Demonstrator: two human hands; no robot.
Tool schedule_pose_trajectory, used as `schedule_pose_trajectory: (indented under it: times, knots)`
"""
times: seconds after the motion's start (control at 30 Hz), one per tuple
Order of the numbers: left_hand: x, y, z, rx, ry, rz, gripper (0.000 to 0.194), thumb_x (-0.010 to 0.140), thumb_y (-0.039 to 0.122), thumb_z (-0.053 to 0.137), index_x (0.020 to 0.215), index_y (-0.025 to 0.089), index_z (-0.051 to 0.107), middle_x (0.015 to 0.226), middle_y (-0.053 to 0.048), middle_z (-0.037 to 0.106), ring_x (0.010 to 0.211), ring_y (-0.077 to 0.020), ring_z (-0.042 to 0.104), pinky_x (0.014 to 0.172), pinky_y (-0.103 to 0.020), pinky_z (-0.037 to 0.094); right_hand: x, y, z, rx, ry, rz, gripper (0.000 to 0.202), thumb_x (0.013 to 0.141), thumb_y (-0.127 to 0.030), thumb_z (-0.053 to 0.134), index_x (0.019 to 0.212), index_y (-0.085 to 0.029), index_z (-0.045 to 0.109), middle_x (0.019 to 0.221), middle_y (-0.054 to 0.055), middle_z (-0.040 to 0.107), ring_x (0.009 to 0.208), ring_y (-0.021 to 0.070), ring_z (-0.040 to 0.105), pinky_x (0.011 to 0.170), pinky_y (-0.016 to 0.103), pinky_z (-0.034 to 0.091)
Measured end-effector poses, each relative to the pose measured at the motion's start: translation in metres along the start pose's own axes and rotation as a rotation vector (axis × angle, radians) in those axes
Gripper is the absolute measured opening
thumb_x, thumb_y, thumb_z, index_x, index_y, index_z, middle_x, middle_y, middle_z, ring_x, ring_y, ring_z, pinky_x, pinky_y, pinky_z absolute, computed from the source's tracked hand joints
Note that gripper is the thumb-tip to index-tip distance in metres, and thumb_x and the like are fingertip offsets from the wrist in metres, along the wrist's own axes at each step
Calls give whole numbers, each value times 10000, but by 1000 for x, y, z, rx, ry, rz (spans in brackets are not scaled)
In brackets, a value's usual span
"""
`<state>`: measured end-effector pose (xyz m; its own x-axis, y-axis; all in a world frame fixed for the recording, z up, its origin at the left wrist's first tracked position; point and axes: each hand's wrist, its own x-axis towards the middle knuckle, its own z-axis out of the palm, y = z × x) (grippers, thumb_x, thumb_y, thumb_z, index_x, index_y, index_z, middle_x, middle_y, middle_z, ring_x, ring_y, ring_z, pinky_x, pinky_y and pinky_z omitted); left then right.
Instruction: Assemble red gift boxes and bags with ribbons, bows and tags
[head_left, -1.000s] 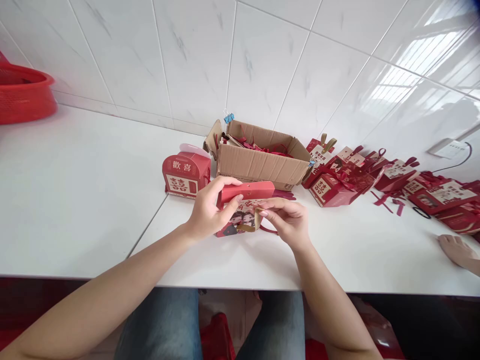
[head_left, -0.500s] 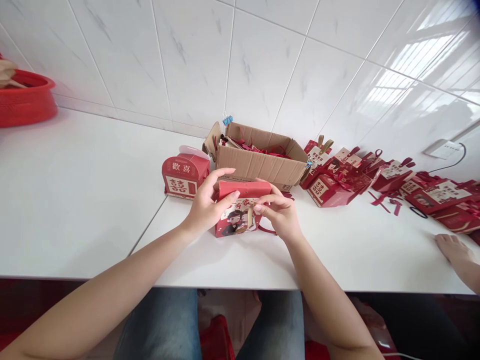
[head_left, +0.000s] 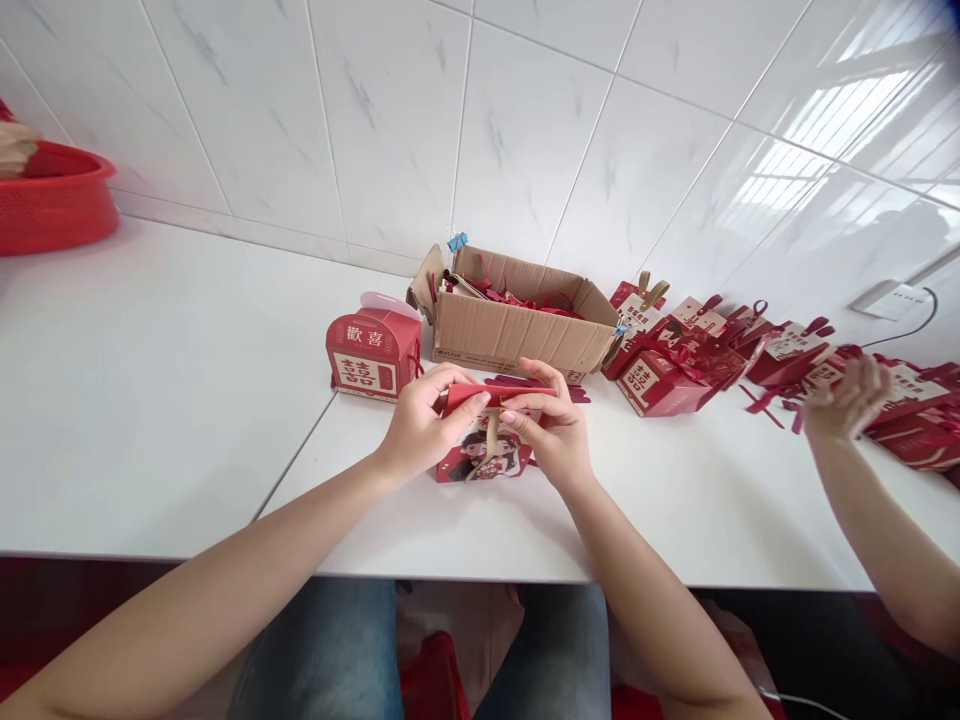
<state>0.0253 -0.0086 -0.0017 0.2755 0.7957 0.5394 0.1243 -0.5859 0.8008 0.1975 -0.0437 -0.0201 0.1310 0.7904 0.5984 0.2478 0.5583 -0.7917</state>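
Red printed cardboard box (head_left: pixel 501 462) with a folded top edge stands on the white worktop (head_left: pixel 187 400) between both hands, that long edge running left to right. The left hand (head_left: pixel 424 425) grips its left end between thumb and fingers. A flat gold ribbon (head_left: pixel 492 436) hangs down the front, nearer the right hand (head_left: pixel 556 432), just left of its thumb; whether those bent fingers pinch it, I cannot tell.

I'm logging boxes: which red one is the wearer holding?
The couple-print box, gold ribbon down its front; the wearer's left hand and right hand touch no other.
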Motion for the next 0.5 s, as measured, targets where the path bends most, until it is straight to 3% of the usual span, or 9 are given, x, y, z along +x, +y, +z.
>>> schedule_pose_trajectory:
  times: [0.5]
  knots:
    - [-3, 1, 4, -21, 26, 25, 179, 813, 304, 634, 710, 167, 585, 828, -38, 634, 761, -163, 607, 718, -287, 479, -3, -5, -2, -118, 28, -60, 17, 740, -273, 751, 748, -262, 741, 1165, 55, 589, 1123, 234, 568, 955, 421, 485]
